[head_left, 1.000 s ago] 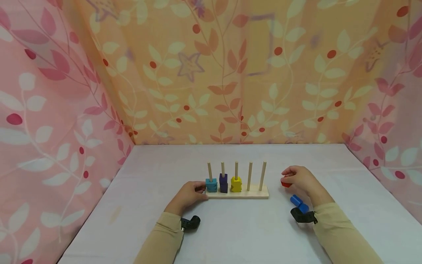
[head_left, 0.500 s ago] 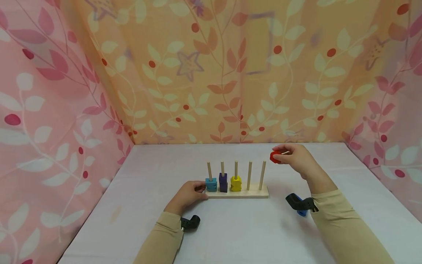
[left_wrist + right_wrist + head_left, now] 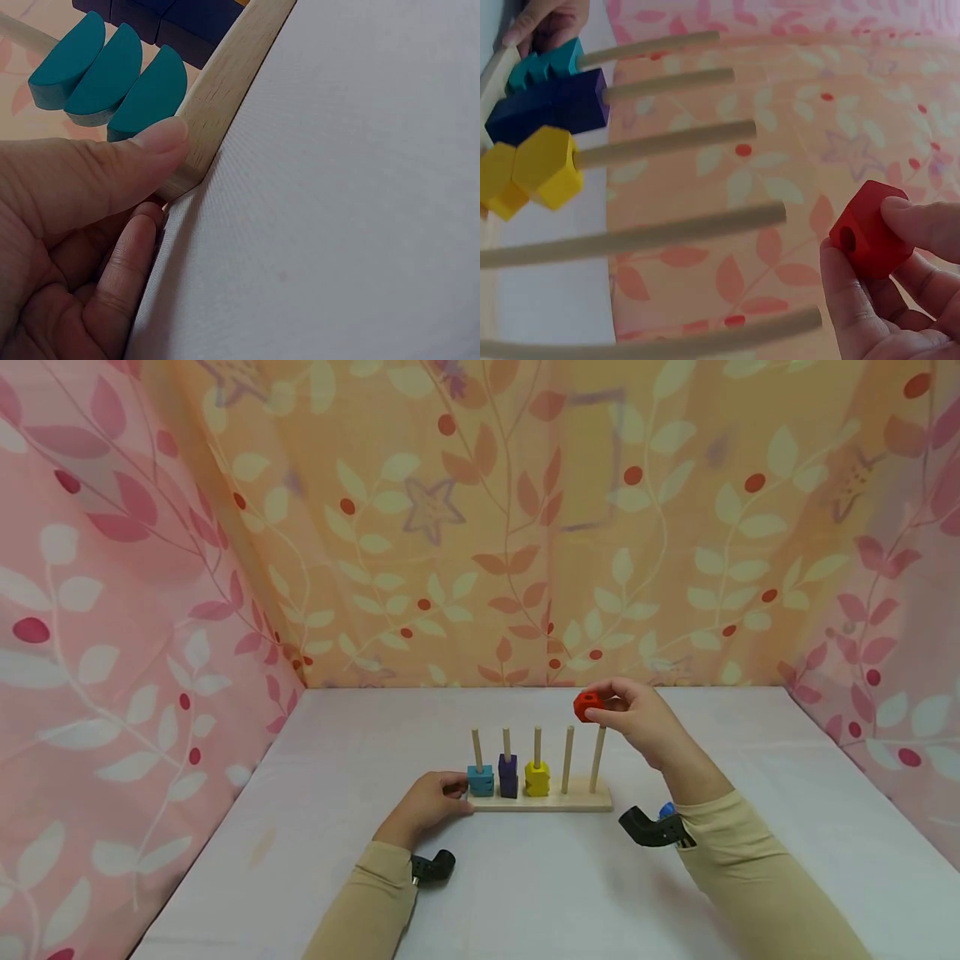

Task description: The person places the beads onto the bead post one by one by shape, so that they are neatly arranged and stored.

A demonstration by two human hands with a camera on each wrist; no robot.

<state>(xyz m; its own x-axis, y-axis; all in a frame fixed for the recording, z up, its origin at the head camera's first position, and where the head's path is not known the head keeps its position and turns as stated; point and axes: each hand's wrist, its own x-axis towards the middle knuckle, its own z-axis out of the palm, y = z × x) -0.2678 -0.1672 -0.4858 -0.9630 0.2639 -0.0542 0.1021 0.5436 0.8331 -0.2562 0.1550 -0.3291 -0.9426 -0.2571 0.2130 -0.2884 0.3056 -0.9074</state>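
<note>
A wooden peg board [image 3: 555, 806] stands on the white table with several upright pegs. Teal half-round blocks [image 3: 124, 86], purple blocks [image 3: 547, 105] and yellow six-sided blocks [image 3: 544, 169] sit on three of the pegs; the two right-hand pegs are bare. My left hand [image 3: 427, 802] grips the board's left end, thumb on the wood. With thumb and fingers, my right hand [image 3: 637, 718] pinches a red block [image 3: 587, 706] above the tips of the bare pegs, apart from them. A round hole shows in the red block [image 3: 866, 229], facing the pegs in the right wrist view.
Part of a blue block [image 3: 667, 811] shows on the table behind the black right wrist camera [image 3: 651, 828]; the sleeve hides the remainder. Another black wrist camera [image 3: 435, 866] is on the left wrist. Patterned curtains [image 3: 480, 527] enclose the table's back and sides.
My right hand has lifted the red block off the table area at right and carried it up and leftward over the bare pegs. The left hand and board have stayed in place.
</note>
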